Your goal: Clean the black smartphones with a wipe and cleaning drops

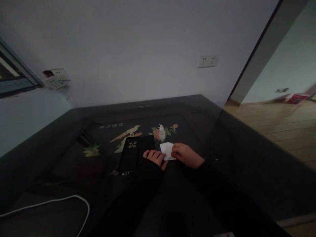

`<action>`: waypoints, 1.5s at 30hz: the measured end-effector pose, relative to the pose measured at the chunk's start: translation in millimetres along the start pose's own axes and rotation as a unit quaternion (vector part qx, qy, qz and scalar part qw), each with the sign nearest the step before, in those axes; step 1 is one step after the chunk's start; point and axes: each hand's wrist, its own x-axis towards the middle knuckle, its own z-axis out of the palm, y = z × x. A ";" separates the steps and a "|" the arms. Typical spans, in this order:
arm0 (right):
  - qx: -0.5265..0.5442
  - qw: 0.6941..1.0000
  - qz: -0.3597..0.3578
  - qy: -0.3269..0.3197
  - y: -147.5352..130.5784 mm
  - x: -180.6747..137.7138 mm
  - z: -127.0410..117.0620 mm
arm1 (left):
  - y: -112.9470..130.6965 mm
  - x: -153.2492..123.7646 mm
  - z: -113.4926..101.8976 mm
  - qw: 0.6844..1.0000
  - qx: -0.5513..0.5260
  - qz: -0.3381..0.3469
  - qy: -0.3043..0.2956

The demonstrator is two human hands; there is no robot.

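Both my hands meet over a dark lacquered table (74, 164) painted with birds and flowers. My right hand (185, 154) pinches the right edge of a small white wipe (167, 150). My left hand (155, 157) is curled, its fingers touching the wipe's left lower edge and resting on the corner of a black phone (147, 143). A black phone case (129, 153) lies just left of the phone. A small clear dropper bottle (162, 132) stands upright just beyond the wipe.
A white cable (61, 199) curves over the table's near left corner. Wall sockets (208, 61) sit on the far wall, more sockets (55, 78) at the left. A doorway on the right opens onto a wooden floor (278, 128).
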 end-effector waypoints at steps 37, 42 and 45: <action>0.628 0.761 0.149 0.067 -31.2 -2.5 5.9 | -6.8 11.7 -10.6 0.758 -0.600 -0.227 0.119; 0.570 0.796 0.154 0.131 -27.6 -0.8 11.7 | -6.5 11.7 -4.4 0.767 -0.593 -0.220 0.103; 0.543 0.811 0.148 0.162 -25.8 -0.6 13.7 | -5.3 10.8 -1.2 0.751 -0.611 -0.234 0.082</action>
